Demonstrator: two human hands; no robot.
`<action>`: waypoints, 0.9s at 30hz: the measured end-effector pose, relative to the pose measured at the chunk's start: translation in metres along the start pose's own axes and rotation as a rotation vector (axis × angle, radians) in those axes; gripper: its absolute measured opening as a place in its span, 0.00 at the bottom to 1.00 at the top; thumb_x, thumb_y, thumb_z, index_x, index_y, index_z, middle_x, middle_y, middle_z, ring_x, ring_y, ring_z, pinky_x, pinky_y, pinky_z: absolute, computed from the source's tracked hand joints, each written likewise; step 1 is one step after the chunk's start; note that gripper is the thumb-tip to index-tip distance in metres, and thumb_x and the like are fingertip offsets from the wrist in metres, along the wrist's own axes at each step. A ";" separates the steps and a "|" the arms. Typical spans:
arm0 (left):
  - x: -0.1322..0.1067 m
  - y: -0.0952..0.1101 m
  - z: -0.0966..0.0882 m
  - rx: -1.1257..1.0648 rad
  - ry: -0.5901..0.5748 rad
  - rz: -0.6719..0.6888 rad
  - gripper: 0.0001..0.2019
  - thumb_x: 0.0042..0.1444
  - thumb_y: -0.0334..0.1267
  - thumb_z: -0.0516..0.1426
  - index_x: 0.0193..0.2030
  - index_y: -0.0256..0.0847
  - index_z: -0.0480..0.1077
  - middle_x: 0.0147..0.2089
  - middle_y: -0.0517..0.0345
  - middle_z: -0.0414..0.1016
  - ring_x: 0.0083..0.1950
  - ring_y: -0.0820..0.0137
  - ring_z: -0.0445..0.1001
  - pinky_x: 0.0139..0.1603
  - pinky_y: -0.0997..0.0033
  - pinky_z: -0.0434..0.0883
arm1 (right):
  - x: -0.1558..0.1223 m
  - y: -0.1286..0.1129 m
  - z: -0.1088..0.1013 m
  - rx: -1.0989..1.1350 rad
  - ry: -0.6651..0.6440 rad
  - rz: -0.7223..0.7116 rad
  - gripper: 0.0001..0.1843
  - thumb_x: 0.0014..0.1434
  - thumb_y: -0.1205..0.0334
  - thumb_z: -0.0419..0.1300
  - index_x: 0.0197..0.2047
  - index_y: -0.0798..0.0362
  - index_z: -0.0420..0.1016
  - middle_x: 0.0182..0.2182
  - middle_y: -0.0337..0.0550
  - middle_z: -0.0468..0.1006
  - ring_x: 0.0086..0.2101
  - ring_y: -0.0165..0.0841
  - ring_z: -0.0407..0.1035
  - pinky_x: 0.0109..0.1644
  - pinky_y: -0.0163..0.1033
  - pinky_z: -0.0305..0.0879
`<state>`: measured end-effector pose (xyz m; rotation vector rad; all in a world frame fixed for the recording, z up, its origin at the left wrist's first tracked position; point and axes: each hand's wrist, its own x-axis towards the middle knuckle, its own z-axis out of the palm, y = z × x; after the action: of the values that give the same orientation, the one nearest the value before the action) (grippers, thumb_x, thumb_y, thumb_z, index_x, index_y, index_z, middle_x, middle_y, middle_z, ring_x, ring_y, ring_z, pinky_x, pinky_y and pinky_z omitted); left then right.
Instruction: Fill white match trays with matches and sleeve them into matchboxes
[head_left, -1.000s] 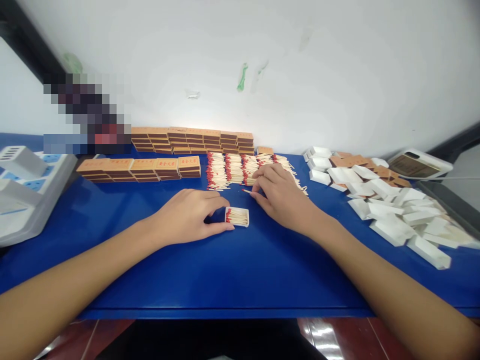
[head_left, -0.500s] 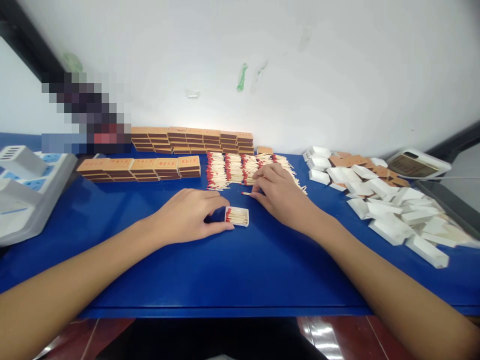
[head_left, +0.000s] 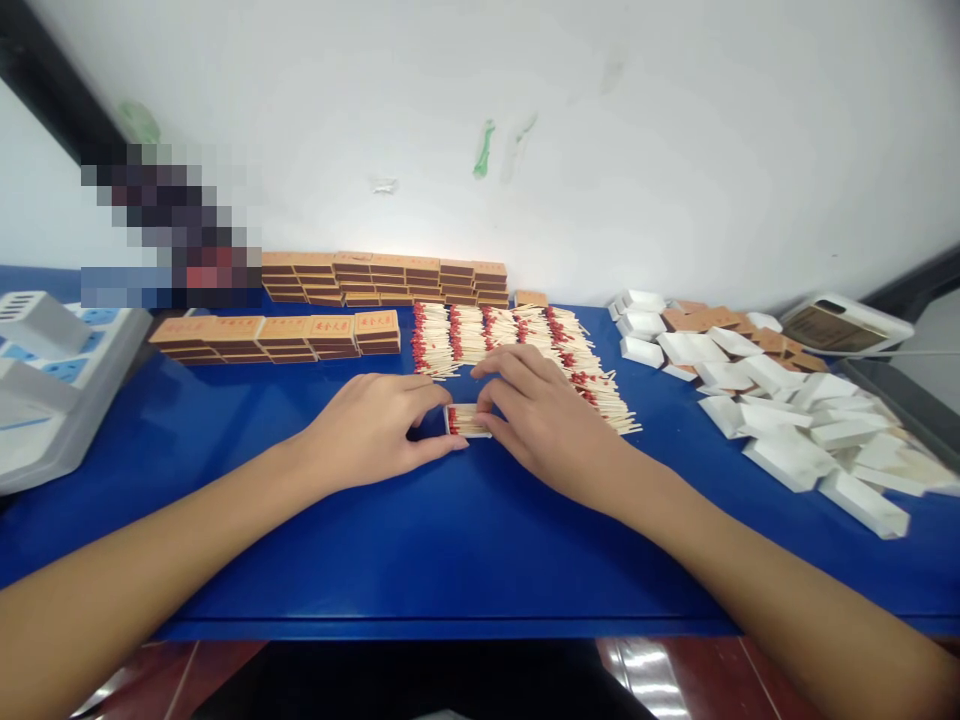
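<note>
A small white matchbox tray (head_left: pixel 469 435) lies on the blue table, with red-headed matches (head_left: pixel 464 420) side by side in it. My left hand (head_left: pixel 379 425) grips the tray's left end between thumb and fingers. Over its right end, my right hand (head_left: pixel 544 415) has thumb and fingertips drawn together; whatever is between them is hidden. Just behind the hands, loose matches (head_left: pixel 431 340) are laid out in several rows, red heads to the left. My right hand partly covers the nearer ends of some rows.
Closed orange matchboxes stand in a near row (head_left: pixel 289 335) and a stacked back row (head_left: pixel 386 275), along the wall. White empty trays (head_left: pixel 787 440) and orange sleeves (head_left: pixel 701 320) are heaped at right. A phone-like white object (head_left: pixel 847 325) lies beyond them. A power strip (head_left: pixel 82 400) sits at left.
My right hand has come left and down, from beside the match rows to the tray; the match it pinched is out of sight. The tray has shifted slightly. My left hand stays at its end.
</note>
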<state>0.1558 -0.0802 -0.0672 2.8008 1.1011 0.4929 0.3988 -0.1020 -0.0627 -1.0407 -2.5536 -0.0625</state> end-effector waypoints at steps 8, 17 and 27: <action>0.000 -0.001 0.000 -0.038 -0.002 0.014 0.19 0.66 0.56 0.62 0.48 0.41 0.78 0.32 0.61 0.77 0.31 0.70 0.74 0.32 0.70 0.63 | -0.002 0.006 0.001 0.032 0.013 0.009 0.08 0.73 0.64 0.59 0.42 0.51 0.79 0.52 0.57 0.77 0.59 0.52 0.65 0.60 0.61 0.69; 0.000 0.000 -0.002 -0.042 -0.018 0.039 0.20 0.67 0.57 0.61 0.47 0.40 0.78 0.33 0.59 0.78 0.31 0.70 0.74 0.32 0.70 0.63 | -0.001 0.007 0.005 0.193 0.035 0.021 0.08 0.72 0.65 0.60 0.40 0.52 0.79 0.50 0.54 0.78 0.56 0.48 0.68 0.61 0.58 0.70; 0.000 0.001 -0.004 -0.065 -0.027 0.026 0.19 0.67 0.56 0.62 0.49 0.42 0.79 0.34 0.60 0.78 0.31 0.70 0.74 0.32 0.70 0.63 | -0.002 0.014 -0.003 0.259 0.023 0.058 0.06 0.70 0.64 0.64 0.39 0.50 0.80 0.49 0.51 0.78 0.55 0.46 0.69 0.61 0.57 0.69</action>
<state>0.1555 -0.0809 -0.0636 2.7600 1.0263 0.4834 0.4106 -0.0930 -0.0621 -1.0041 -2.4280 0.2631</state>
